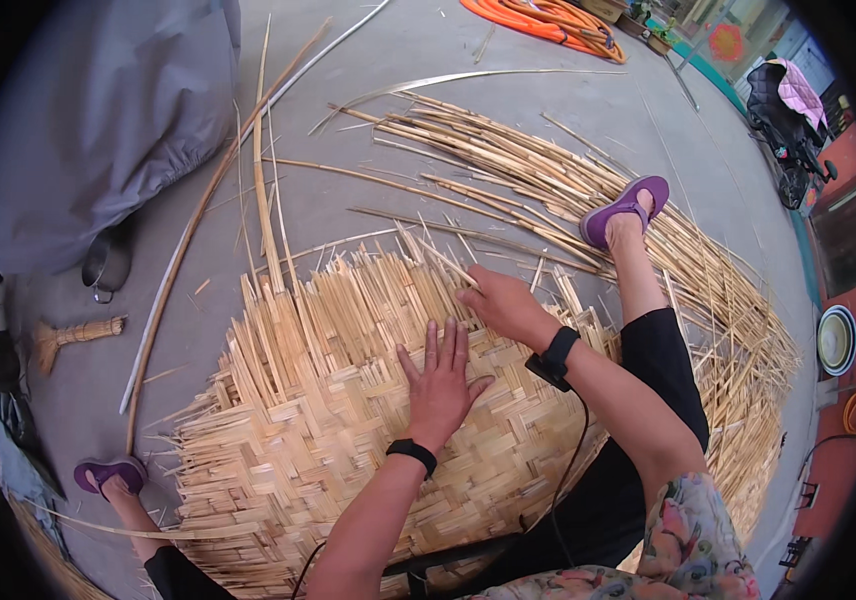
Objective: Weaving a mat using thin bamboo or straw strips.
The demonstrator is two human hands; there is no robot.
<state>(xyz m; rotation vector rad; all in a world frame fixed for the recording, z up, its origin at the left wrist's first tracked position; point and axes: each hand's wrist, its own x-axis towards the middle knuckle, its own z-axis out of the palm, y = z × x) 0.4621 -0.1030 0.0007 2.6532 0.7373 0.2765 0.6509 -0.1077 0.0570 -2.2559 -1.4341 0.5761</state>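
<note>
A pale mat of flat split-reed strips (348,470), woven in a zigzag pattern, lies across the floor in front of me, with loose strip ends sticking out along its far and left edges. My left hand (440,385) rests flat on the weave, its fingers spread and pointing away from me. Just beyond it to the right, my right hand (508,302) is closed around a reed strip (445,260) near the mat's far edge. That strip slants up and left from my fingers. Its lower end is hidden by the hand.
Loose reeds (538,175) lie in a long pile at the far right, under my right shoe (626,210). A long bent pole (180,255) crosses the left side. Further left are a metal pot (106,265), a small whisk broom (78,338) and a grey cover (108,120). An orange hose (558,25) is coiled at the back.
</note>
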